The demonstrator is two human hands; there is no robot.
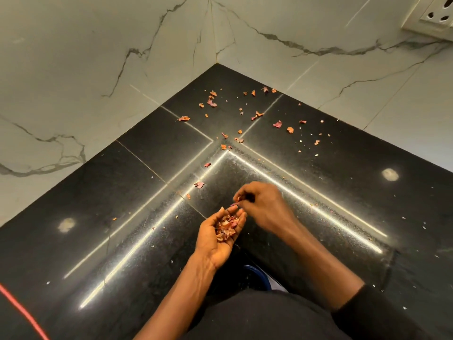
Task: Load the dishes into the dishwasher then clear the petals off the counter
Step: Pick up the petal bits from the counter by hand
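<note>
Dried pink and orange petals (255,116) lie scattered over the black corner counter (152,148), mostly toward the far corner. My left hand (218,238) is cupped palm up over the counter's inner edge and holds a pile of gathered petals (226,228). Just above its fingertips, my right hand (263,204) pinches a small petal between thumb and fingers. A few loose petals (199,184) rest close to the hands on the left. No dishes or dishwasher are in view.
White marble-look walls (98,57) meet in the corner behind the counter. A wall socket (434,18) sits at the top right. A red cord (22,312) crosses the bottom left. A blue-rimmed object (259,273) shows below the counter edge.
</note>
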